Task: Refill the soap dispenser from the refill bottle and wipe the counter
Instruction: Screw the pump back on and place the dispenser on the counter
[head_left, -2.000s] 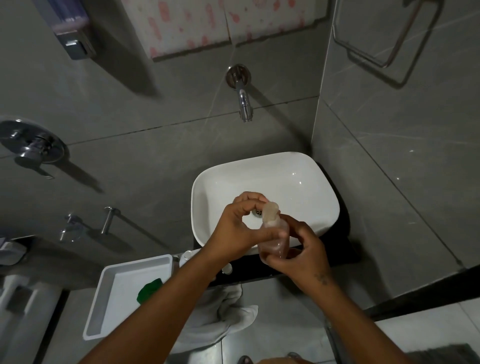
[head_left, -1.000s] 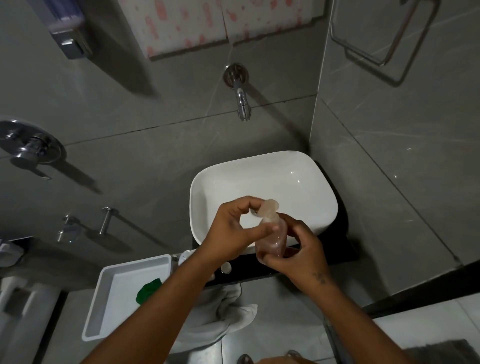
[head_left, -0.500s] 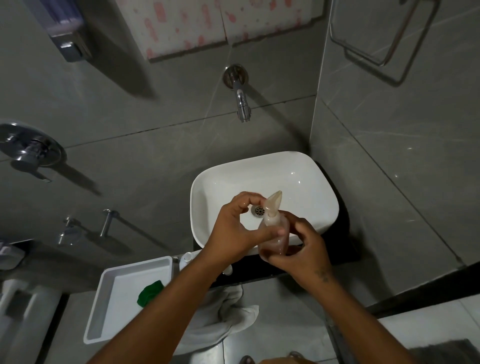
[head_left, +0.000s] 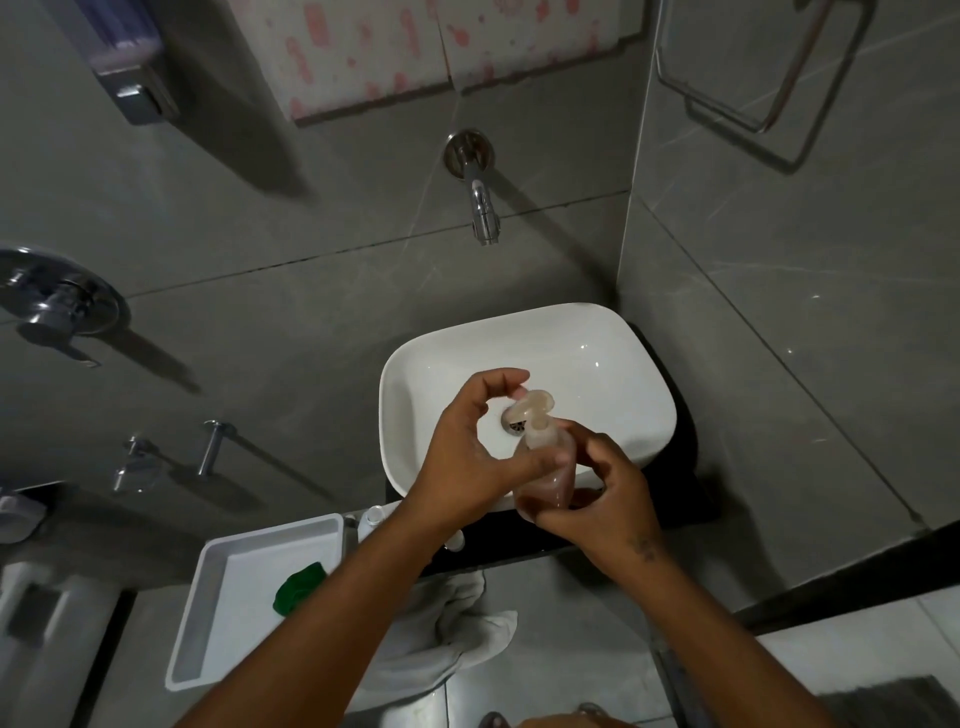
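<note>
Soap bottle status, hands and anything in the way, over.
Left hand working the pump top. Right hand gripping the translucent amber soap bottle, held upright over the white basin. Nothing blocking.

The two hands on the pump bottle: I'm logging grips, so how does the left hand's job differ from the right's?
1. The left hand reaches the pump head with its fingertips; the right hand wraps the lower body of the pump bottle.
2. The left hand comes in from the left, curled open around a gap; the right hand cups from the right and below.
Both touch the bottle above the white basin.
</note>
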